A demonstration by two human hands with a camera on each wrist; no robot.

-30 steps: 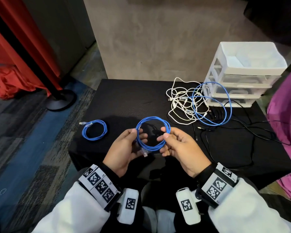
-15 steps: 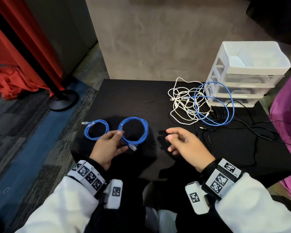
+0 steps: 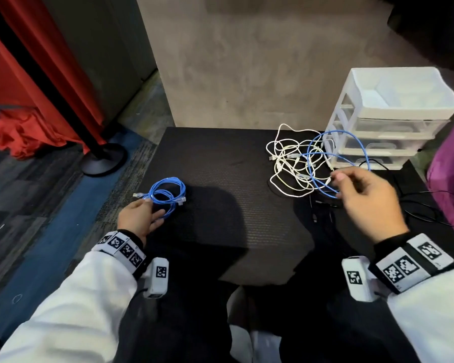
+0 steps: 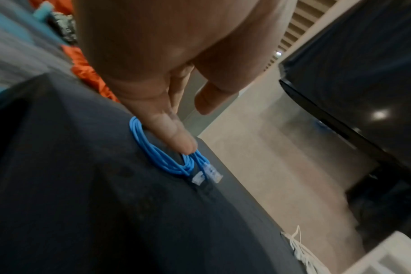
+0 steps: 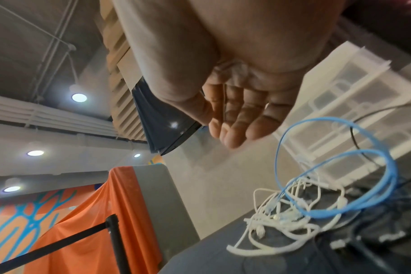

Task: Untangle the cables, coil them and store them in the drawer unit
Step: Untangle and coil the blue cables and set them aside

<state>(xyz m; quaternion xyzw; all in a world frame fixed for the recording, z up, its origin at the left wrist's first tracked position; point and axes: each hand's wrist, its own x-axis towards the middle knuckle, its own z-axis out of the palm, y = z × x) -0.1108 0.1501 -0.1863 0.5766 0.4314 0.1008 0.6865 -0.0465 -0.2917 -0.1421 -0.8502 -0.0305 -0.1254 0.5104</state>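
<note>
We see the coiled blue cables [image 3: 165, 197] lying on the black table [image 3: 220, 166], near its left edge, with clear plugs sticking out of the bundle. Our left hand [image 3: 139, 218] is over them with its fingers [image 4: 174, 133] stretched nearly straight; one fingertip touches the coil, and nothing is gripped.

On the right side of the table the tangle lies just in front of the white drawer unit [image 3: 393, 116]: a loose blue cable [image 3: 323, 142] in wide loops, white cables [image 3: 286, 163] mixed under it, and black cables [image 3: 430, 216] running to the right. Our right hand [image 3: 367, 203] is above this tangle. In the right wrist view its fingers [image 5: 237, 126] are extended and only a little bent, and they hold nothing.
</note>
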